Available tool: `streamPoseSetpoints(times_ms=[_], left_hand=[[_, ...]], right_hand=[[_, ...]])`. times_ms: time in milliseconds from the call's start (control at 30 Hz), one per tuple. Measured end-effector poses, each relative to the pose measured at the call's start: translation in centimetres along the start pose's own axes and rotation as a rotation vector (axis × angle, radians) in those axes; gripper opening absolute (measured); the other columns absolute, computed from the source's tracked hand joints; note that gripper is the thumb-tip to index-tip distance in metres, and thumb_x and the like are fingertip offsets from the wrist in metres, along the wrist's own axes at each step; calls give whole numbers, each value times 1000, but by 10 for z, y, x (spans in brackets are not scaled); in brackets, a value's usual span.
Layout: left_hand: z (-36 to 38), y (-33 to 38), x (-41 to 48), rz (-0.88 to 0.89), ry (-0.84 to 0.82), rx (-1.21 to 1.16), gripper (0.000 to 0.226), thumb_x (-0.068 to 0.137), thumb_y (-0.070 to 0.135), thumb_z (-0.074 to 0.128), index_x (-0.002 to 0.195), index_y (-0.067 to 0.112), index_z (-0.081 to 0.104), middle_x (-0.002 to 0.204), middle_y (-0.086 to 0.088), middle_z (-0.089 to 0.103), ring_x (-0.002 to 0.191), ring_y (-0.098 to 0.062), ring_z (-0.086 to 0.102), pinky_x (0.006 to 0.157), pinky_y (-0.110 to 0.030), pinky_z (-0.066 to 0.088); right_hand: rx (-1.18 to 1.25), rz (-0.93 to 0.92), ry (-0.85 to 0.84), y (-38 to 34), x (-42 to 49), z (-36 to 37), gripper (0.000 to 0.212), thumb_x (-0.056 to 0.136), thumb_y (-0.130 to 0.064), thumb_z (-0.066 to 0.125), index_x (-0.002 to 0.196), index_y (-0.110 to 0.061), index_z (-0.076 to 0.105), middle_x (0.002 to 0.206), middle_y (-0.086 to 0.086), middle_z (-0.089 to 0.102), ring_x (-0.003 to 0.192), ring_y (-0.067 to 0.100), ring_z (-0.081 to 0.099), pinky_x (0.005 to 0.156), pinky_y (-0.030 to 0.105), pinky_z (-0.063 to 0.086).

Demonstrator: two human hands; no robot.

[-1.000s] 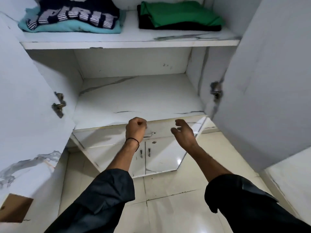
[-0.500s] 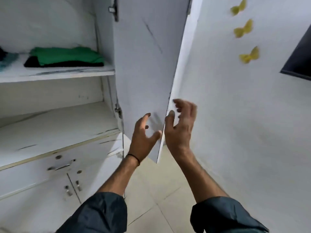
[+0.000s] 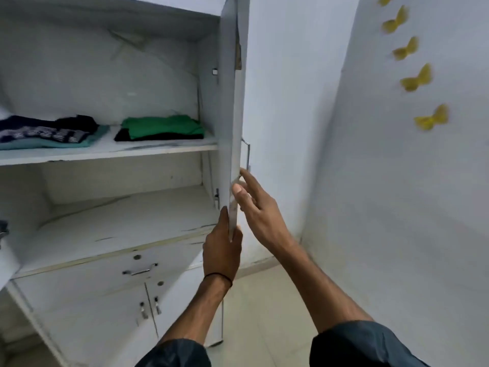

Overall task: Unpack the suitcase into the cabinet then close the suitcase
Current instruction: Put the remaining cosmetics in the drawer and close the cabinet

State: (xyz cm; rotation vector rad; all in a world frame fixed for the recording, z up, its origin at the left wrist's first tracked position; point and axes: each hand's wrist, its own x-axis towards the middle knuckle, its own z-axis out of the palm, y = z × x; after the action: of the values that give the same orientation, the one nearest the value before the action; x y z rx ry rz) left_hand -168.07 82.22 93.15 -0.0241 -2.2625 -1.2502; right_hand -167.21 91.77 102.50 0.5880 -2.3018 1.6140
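Note:
The white cabinet (image 3: pixel 113 234) stands open, its right door (image 3: pixel 229 102) seen edge-on. My left hand (image 3: pixel 222 247) grips the door's lower edge, thumb on the outer side. Just above it, my right hand (image 3: pixel 255 207) lies with straight fingers against the door's outer face, below the metal handle (image 3: pixel 247 154). On the upper shelf (image 3: pixel 111 151) lie a folded green garment on a black one (image 3: pixel 162 127) and a dark striped garment on a teal one (image 3: pixel 47 135). The shelf below is bare. The suitcase is out of view.
Under the shelves are a drawer with a metal handle (image 3: pixel 140 271) and two small lower doors (image 3: pixel 149 308). A white wall with yellow butterfly stickers (image 3: pixel 415 80) rises close on the right. Tiled floor (image 3: pixel 262 313) lies below.
My view turned right from the shelves toward the right door. Both hands rose from the lower shelf's front to the door; the left now grips its edge and the door shows edge-on.

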Motion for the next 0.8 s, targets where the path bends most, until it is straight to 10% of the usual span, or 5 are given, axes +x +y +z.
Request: streamPoseSetpoints(times_ms=[100, 267, 467, 600, 800], left_hand=[[-44, -26, 8, -62, 49, 57, 30, 101, 32, 50, 131, 35, 52, 97, 8, 70, 85, -16, 66, 72, -26, 49], [-104, -64, 41, -206, 134, 101, 8, 99, 19, 53, 99, 15, 59, 85, 0, 66, 69, -18, 56, 54, -20, 38], [-150, -114, 103, -286, 101, 143, 24, 96, 8, 54, 77, 18, 44, 69, 6, 51, 58, -4, 45, 47, -16, 26], [-165, -152, 157, -363, 93, 151, 16, 92, 3, 53, 77, 9, 51, 74, -4, 59, 68, -21, 51, 57, -26, 35], [-172, -189, 217, -381, 56, 67, 30, 93, 5, 55, 66, 15, 45, 66, 4, 51, 64, -15, 47, 53, -23, 32]], right_hand=[[34, -59, 18, -9, 20, 39, 35, 103, -46, 45, 133, -31, 57, 127, -6, 65, 111, 10, 64, 97, 34, 54], [-4, -173, 45, -33, 65, 110, 12, 101, -35, 52, 107, -24, 55, 109, -8, 61, 96, 1, 60, 75, 12, 46], [111, -149, 10, -45, 134, 174, 14, 104, -20, 48, 117, -15, 49, 86, -6, 67, 76, 6, 64, 71, 16, 52], [68, -151, -29, -36, 186, 208, 17, 99, -17, 52, 89, -12, 65, 80, -2, 71, 76, 17, 64, 81, 46, 56], [-10, -124, -14, -28, 242, 242, 21, 100, -12, 55, 84, -7, 67, 76, -4, 70, 68, 8, 58, 71, 30, 50]])
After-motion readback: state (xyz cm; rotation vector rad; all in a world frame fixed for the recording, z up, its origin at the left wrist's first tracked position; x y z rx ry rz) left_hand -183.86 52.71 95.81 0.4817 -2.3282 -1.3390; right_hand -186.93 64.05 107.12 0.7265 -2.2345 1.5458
